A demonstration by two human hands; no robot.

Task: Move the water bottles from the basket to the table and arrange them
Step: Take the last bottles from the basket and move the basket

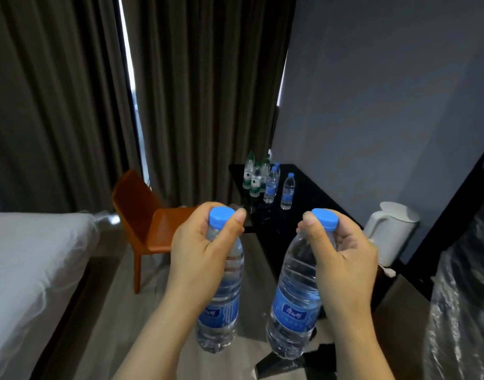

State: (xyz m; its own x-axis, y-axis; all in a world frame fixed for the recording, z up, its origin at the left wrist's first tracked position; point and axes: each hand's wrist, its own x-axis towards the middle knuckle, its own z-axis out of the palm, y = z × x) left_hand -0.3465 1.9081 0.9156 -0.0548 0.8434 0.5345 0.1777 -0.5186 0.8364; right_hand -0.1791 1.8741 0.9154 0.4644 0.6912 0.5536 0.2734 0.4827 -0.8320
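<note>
Blue-capped and clear, two water bottles are hanging upright in the person's grip, nearest the camera. The left hand [202, 250] is curling its fingers and thumb round the neck of the left bottle [221, 311], just below the cap. The right hand [342, 253] is gripping the neck of the right bottle [292, 303] in the same way. Both bottles are wearing blue labels and are being held side by side, not touching, above the wooden floor [120, 311].

Just past the right hand, a white kettle [388, 231] is standing close to the grey wall [386, 105], at the right side of the black table [312, 212]. At the far right, something wrapped in clear plastic [460, 297] is catching the light.

Farther along the table, more bottles are standing upright near its far end. The green-labelled bottles [255, 179] are clustering together, and the blue-capped bottles [271, 185] are sitting just to their right. A single blue-capped bottle [288, 192] is standing slightly apart from them.

Left of the table, an orange chair [147, 215] is facing into the room, and a white bed [29, 256] is filling the left edge. Dark curtains [208, 91] are hanging at the back, with a strip of daylight showing between them.
</note>
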